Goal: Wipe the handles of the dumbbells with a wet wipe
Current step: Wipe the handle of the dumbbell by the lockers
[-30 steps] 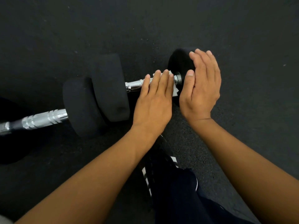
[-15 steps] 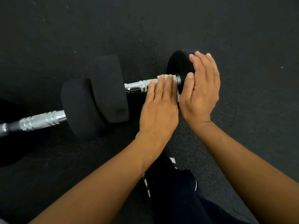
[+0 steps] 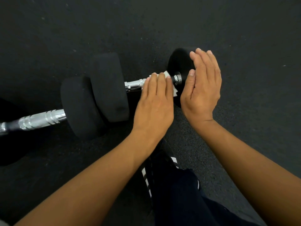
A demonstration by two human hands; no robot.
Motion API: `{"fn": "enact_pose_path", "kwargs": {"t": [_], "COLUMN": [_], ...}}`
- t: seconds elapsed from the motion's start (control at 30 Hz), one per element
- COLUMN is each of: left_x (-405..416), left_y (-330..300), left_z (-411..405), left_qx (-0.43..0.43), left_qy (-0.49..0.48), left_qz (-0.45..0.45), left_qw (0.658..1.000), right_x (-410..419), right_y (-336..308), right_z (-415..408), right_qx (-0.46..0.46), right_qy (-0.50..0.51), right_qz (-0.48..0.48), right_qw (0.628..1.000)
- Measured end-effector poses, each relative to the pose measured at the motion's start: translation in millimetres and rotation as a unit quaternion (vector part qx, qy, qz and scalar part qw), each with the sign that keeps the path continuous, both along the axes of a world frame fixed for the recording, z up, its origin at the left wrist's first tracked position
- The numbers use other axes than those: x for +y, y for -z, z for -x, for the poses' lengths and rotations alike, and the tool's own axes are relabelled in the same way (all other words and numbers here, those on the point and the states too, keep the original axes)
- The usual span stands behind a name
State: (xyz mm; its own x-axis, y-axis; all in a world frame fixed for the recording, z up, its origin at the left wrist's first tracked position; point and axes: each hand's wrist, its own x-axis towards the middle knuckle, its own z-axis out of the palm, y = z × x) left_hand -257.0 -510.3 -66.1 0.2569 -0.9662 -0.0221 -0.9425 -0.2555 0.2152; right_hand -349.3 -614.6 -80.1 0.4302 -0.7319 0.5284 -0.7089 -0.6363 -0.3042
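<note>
Dumbbell handle [image 3: 135,86]: left hand [image 3: 154,103] presses wet wipe [image 3: 174,91] flat, fingers [image 3: 160,82] together; right hand [image 3: 202,88], at 3 o'clock, fingers straight (together), steadies end weight [image 3: 179,62] against rolling.

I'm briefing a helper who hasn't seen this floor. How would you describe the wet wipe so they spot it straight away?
Start at the right dumbbell on the dark floor, the one with both hands at it. Follow its chrome handle to the left hand, whose flat fingers press on it. The wet wipe is the small white scrap peeking from under them, the only white thing against chrome and black.
</note>
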Motion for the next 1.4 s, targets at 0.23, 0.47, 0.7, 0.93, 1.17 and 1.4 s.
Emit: {"fn": "enact_pose_path", "kwargs": {"t": [0.23,0.47,0.7,0.93,1.17,1.4], "left_x": [-36,-10,-9,-12,-1,-44], "left_y": [7,17,27,16,13,6], "left_z": [-19,28,23,-9,16,-15], "left_qx": [0.001,-0.036,-0.084,-0.015,-0.051,0.015], "left_qy": [-0.055,-0.078,0.0,-0.093,-0.035,-0.038], "left_qz": [-0.035,-0.011,-0.008,-0.001,-0.012,-0.056], "left_qw": [0.998,0.996,0.996,0.996,0.998,0.998], "right_x": [-3,-2,-3,-4,-2,-3], "right_y": [-1,0,-2,-2,0,-1], "right_z": [-3,-1,-4,-5,-4,-7], "right_qx": [0.001,-0.003,-0.004,-0.005,-0.01,-0.013], "right_qy": [-0.005,0.0,0.002,0.002,0.011,0.01], "right_qz": [0.007,0.006,0.004,0.01,0.016,0.02], "right_qw": [1.0,1.0,1.0,1.0,1.0,1.0]}}
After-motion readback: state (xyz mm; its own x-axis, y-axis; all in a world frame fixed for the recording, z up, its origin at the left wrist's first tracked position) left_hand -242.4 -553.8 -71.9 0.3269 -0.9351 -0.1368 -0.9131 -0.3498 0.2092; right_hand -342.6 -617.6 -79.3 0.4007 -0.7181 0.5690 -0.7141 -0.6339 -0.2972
